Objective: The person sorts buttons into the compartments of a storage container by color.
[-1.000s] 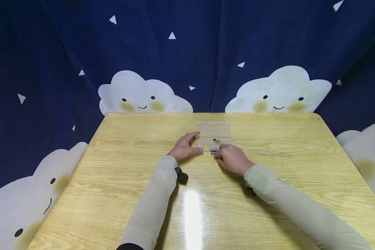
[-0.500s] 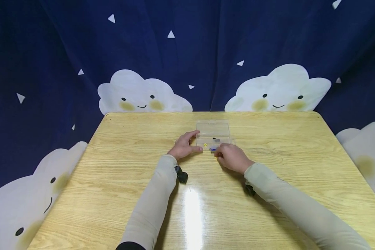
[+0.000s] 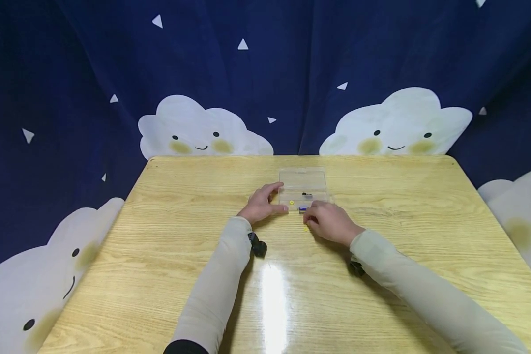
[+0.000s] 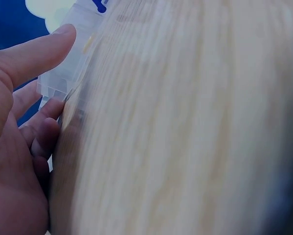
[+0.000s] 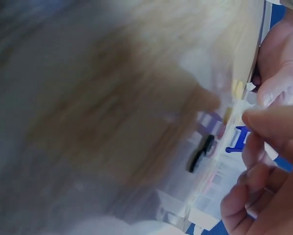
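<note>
A clear plastic box (image 3: 302, 179) lies near the far edge of the table with its lid tipped back. My left hand (image 3: 260, 204) holds its left side, thumb at the front edge and index finger toward the back. A small yellow ring-like piece (image 3: 291, 202) and a black piece (image 3: 307, 195) show within the box outline. My right hand (image 3: 329, 221) is at the front right corner, fingers curled, close beside a small blue frame-like piece (image 5: 237, 139). A yellow bit (image 3: 306, 228) shows just below its fingertips. What its fingers hold is hidden, so I cannot tell.
The wooden table (image 3: 194, 187) is bordered by a dark blue curtain (image 3: 292, 64) with cloud prints. A bright reflection lies on the tabletop between my forearms. Black wrist devices, including one on the left wrist (image 3: 258, 246), stick out under the sleeves.
The head view has shifted slightly. The yellow bit now shows a little lower, more clearly below my right fingertips. My left hand and the box keep their places.
</note>
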Available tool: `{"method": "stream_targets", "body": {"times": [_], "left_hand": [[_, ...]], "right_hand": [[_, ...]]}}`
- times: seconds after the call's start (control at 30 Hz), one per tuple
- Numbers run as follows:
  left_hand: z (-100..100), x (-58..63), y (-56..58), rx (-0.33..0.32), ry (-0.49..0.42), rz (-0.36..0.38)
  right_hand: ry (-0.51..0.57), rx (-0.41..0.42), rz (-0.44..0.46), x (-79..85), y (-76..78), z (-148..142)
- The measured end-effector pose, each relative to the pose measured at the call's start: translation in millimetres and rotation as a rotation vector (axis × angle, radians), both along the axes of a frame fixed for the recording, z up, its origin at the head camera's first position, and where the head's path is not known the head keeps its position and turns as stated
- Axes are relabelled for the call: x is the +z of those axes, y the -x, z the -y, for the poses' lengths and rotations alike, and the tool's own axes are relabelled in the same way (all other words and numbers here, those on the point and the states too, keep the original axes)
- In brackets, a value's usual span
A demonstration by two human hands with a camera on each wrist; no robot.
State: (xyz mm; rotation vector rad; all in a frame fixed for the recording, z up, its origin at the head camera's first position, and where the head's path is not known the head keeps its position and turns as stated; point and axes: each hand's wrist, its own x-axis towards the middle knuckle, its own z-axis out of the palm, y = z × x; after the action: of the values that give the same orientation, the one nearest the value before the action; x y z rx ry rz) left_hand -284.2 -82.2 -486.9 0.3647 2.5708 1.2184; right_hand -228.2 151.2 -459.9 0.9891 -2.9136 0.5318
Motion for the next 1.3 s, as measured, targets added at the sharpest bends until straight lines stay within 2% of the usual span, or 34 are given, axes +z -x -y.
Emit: {"method": "stream_targets", "body": {"times": [0.17,0.3,0.73,0.97,1.3], "left_hand": [[-1.4,-0.1,1.4,0.009,0.013,-0.015],[-2.4,-1.3,2.4,0.004,0.017,-0.02],[-4.5,0.5,1.3,0.008,0.02,-0.02],[-3.0,0.9,-0.5,0.009,-0.005,-0.003],[-1.6,-0.3,-0.8,0.005,-0.008,-0.022]], "right_hand": [[-0.012,0.076,-0.028,1.3,-2.6,-1.6],[-0.023,0.095,-0.033,-0.9,-2.4,-2.6],[-0.015,0.03,0.076,-1.6,1.6,-2.6],[0.011,0.049,0.075,-3.1,0.3,-3.8],[0.074,0.075,0.01,0.1,3.5,-9.9]]}}
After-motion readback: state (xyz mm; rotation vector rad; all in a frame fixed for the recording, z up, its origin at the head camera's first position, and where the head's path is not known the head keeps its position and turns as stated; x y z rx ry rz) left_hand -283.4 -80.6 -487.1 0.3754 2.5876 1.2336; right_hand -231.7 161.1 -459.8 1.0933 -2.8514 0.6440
